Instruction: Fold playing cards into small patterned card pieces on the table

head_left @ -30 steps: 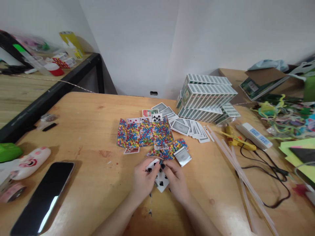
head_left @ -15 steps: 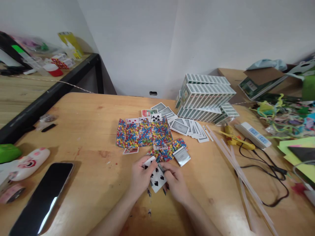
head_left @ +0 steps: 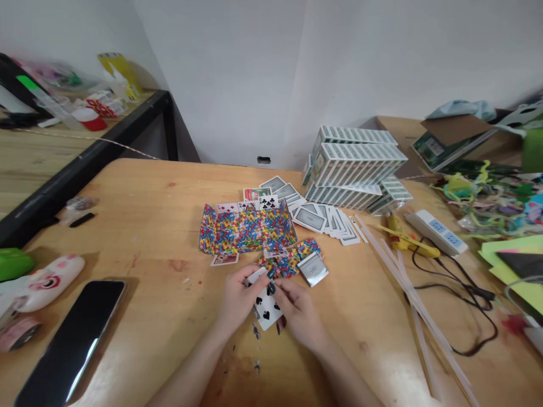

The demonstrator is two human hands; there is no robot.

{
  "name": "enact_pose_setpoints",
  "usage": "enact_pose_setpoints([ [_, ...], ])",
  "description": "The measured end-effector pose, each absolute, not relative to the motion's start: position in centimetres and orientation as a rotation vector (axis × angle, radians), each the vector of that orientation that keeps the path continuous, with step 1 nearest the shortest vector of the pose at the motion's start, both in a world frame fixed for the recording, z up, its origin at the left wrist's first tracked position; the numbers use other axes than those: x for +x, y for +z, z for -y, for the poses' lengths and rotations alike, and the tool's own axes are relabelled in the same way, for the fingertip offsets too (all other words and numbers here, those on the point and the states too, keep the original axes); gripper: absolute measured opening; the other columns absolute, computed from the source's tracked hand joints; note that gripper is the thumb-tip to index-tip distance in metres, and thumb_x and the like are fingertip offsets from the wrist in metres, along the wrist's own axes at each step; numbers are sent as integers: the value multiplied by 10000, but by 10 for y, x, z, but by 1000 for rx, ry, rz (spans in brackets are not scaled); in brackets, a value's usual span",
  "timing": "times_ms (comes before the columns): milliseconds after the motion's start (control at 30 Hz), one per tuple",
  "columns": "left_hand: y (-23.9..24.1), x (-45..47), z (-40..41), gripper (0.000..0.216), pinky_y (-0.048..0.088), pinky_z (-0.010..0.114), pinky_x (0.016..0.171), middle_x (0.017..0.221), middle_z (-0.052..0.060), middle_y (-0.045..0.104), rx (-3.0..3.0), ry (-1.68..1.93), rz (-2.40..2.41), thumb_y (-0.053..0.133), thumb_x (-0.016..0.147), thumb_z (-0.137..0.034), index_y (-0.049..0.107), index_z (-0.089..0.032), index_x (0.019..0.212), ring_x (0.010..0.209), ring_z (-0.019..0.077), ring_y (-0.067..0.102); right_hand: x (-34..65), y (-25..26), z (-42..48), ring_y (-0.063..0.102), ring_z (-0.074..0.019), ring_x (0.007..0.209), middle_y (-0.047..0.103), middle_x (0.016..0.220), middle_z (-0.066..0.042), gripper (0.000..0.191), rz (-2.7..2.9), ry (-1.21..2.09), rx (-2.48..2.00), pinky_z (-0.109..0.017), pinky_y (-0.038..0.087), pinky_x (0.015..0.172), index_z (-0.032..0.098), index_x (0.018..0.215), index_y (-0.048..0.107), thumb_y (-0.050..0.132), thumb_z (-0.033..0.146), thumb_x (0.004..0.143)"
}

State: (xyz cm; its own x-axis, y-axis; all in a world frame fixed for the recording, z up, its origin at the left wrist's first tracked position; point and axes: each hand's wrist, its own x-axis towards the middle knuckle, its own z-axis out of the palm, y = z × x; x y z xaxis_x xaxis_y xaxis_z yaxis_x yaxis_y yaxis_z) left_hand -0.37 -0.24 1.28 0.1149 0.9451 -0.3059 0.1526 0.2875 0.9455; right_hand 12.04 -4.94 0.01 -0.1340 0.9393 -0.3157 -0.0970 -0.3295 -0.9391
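Note:
Low in the middle, a spades playing card (head_left: 266,317) is held face up, tilted, between my two hands. My left hand (head_left: 238,298) pinches its upper left side, thumb on top. My right hand (head_left: 300,312) closes on the right edge, its thumb meeting the left one near the top; some fingers are hidden beneath. Just beyond stands a folded panel piece (head_left: 250,229) covered in a colourful print, with cards along its back. A smaller printed strip (head_left: 291,261) lies in front of it, beside a wrapped card deck (head_left: 313,269).
Face-down cards (head_left: 311,217) fan out behind, near stacked card cartons (head_left: 360,164). To the right lie a yellow glue gun (head_left: 396,234), long glue sticks (head_left: 403,282) and a power strip (head_left: 439,232). A phone (head_left: 74,339) rests at left, near a white plush-like item (head_left: 53,282).
My right thumb has moved up and left across the card, closer to my left thumb. The card has shifted slightly left with my hands.

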Motion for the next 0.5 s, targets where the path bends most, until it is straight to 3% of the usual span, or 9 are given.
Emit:
enact_pose_setpoints([
  [133,10,-5,2,329,450,232,567,723,52,660,936,930,-1165,533,746,-420,649,-136,864,641,161,586,119,4,49,422,-59,373,466,590,61,251,932,1496,-1255,-171,399,338,196,851,469,451,446,840],
  [233,9,-6,5,293,460,242,623,751,55,664,1003,953,-1121,539,762,-397,659,-139,833,692,169,591,121,9,48,441,-71,393,481,624,58,238,880,1426,-1216,-189,414,357,218,904,438,450,448,844],
  [367,7,-8,11,242,399,196,498,624,3,584,1235,872,-1130,546,765,-364,636,-141,740,532,110,503,126,10,47,462,-89,392,497,570,54,241,902,1479,-1202,-205,424,379,205,918,443,444,437,851],
  [500,7,-12,10,243,362,188,487,611,-12,529,1460,824,-1195,463,823,-332,602,-144,757,533,101,459,135,8,43,519,-107,480,537,604,20,249,985,1384,-1295,-217,453,453,180,838,524,518,428,814],
])
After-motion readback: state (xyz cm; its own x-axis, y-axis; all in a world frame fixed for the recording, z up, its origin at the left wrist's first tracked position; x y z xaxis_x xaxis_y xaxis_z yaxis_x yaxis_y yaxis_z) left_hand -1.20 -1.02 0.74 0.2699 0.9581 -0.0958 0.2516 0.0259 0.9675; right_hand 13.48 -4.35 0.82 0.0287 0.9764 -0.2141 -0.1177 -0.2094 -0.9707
